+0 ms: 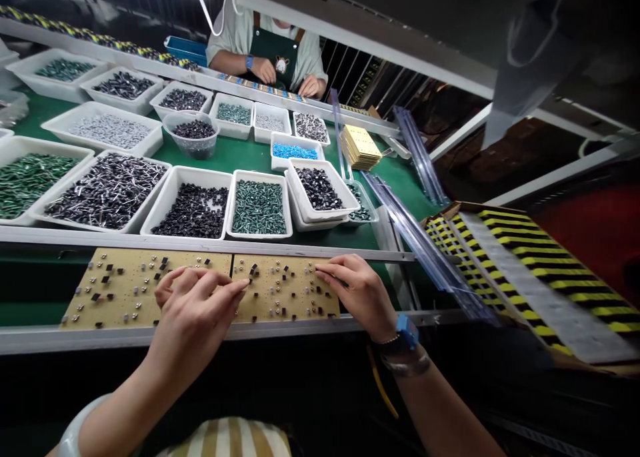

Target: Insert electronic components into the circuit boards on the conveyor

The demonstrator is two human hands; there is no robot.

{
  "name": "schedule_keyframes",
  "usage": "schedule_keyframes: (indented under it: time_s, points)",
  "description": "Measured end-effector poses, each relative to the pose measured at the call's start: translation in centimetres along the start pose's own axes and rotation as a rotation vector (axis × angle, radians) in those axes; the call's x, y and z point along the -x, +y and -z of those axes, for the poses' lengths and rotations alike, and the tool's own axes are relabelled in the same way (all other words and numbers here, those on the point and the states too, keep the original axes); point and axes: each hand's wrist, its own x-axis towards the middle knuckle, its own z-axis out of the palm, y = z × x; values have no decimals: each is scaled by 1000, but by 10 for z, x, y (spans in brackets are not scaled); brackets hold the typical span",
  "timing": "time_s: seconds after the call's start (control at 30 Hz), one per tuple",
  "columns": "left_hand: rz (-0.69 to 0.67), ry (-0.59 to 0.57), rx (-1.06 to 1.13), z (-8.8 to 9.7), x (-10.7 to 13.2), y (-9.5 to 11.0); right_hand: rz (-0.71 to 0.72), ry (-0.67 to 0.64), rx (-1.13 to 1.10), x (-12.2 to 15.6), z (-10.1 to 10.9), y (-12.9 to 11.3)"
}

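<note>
Two tan circuit boards lie side by side on the conveyor rails in front of me, the left board (120, 287) and the right board (287, 290), both dotted with small dark and silver parts. My left hand (193, 303) rests over the seam between them, fingers curled, fingertips pinched near a small black part (253, 270). My right hand (357, 290) lies on the right board's right end, fingers bent and pressing down on its surface. Whether either hand holds a part is too small to see.
White trays of parts fill the green table behind the rail: black ones (193, 210), green ones (259, 207), blue ones (294, 151). Clear plastic tubes (415, 237) and a stack of tan boards (361, 147) lie at right. A person in a green apron (273, 57) works opposite.
</note>
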Motion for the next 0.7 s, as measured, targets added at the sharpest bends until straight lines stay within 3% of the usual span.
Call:
schedule_keyframes:
  time_s: [0.2, 0.43, 0.7]
  points:
    - [20, 27, -37, 4, -1, -2, 29, -19, 120, -2, 4, -13]
    - [-13, -47, -50, -1, -11, 5, 122, -56, 44, -13, -11, -48]
    - [-25, -107, -55, -6, -15, 0, 133, -135, 13, -16, -18, -49]
